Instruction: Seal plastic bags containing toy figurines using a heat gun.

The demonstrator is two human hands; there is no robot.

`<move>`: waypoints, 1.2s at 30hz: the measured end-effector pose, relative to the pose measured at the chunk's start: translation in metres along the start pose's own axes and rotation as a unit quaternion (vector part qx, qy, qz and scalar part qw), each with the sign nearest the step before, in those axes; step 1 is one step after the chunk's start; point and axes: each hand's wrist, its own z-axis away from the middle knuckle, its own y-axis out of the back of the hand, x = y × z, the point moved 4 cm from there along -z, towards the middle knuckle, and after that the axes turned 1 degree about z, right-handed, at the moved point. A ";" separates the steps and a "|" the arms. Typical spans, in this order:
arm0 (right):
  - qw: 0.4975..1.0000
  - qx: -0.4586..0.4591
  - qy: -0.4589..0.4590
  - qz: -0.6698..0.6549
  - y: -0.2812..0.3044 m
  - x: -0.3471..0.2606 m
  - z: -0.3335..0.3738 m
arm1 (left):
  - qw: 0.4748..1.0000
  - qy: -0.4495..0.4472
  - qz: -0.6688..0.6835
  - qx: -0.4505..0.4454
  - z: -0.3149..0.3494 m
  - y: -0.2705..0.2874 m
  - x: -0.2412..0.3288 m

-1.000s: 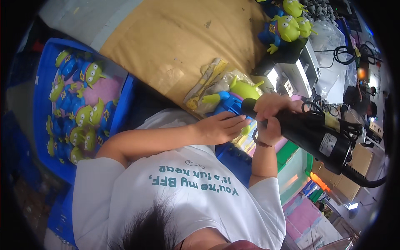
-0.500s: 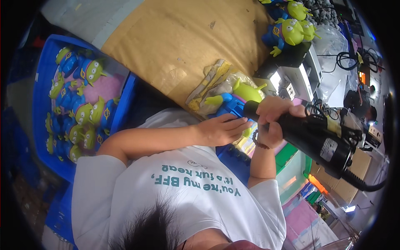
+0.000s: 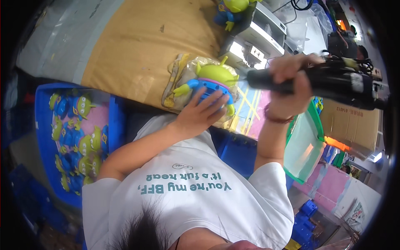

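A green and blue three-eyed alien toy figure [image 3: 216, 75] lies on a plastic-covered, yellow-edged pad [image 3: 177, 77], and small dark holes show in its blue body. My left hand [image 3: 202, 111] rests on that body with its fingers spread. Wrapped in my right hand [image 3: 293, 85] is a thick black electric screwdriver [image 3: 337, 79], held roughly level to the right of the figure. Its front end points toward the figure, with a gap between them.
A blue crate [image 3: 39, 125] of similar figures stands at the left. Brown sheeting [image 3: 129, 54] covers the table. Another figure [image 3: 227, 16] sits beside white-and-black boxes [image 3: 260, 31] at the back. A green-rimmed tray [image 3: 306, 143] and a cardboard box [image 3: 348, 125] are at the right.
The screwdriver has drawn away from the figure to the right, now in my right hand alone. My left hand has spread out on the figure's body. The whole view has shifted somewhat.
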 end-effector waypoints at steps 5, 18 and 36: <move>0.980 0.149 0.022 0.134 0.075 0.006 -0.044 | 0.990 0.126 -0.040 -0.057 -0.007 -0.008 -0.013; 0.981 0.087 -0.125 0.121 0.058 0.005 -0.009 | 0.987 0.127 -0.079 -0.057 -0.013 -0.002 -0.007; 0.986 -0.153 -0.028 0.055 0.002 0.003 0.103 | 0.988 0.136 -0.064 -0.039 -0.013 -0.003 -0.005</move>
